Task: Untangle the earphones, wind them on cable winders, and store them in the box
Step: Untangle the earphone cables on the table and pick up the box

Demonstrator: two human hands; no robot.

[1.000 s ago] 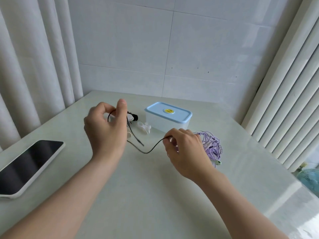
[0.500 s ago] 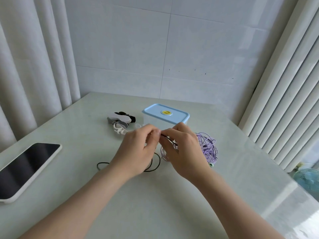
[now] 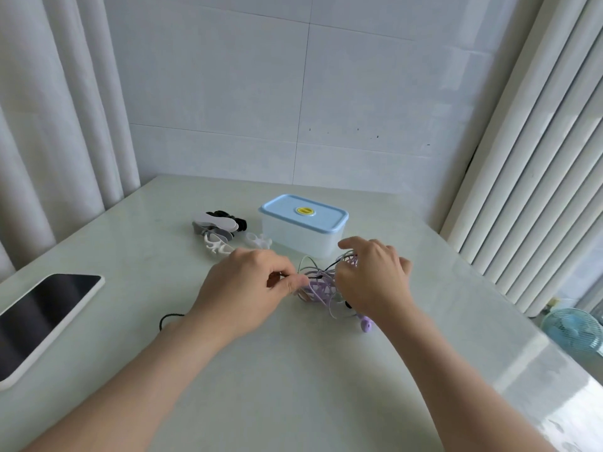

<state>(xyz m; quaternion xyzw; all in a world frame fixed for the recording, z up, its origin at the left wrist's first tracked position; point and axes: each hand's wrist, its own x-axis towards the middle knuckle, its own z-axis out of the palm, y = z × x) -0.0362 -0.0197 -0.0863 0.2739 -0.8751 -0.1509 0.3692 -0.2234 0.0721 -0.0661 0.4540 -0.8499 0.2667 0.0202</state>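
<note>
Well, bare surface point(image 3: 293, 370) spreads nearest; a black cord point(image 3: 166, 319) slips under the left wrist. The left hand point(image 3: 244, 291) pinches a strand of the earphone tangle point(image 3: 318, 288); the right hand point(image 3: 372, 282) covers it, its grip hidden, so I cannot tell. Beyond sit the cable winders point(image 3: 218, 230) and the lidded box point(image 3: 303, 230).

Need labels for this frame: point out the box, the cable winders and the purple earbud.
box point(image 3: 295, 238), head view, clear front wall.
cable winders point(image 3: 215, 220), head view, pale top winder.
purple earbud point(image 3: 366, 324), head view, rounded body.
</note>
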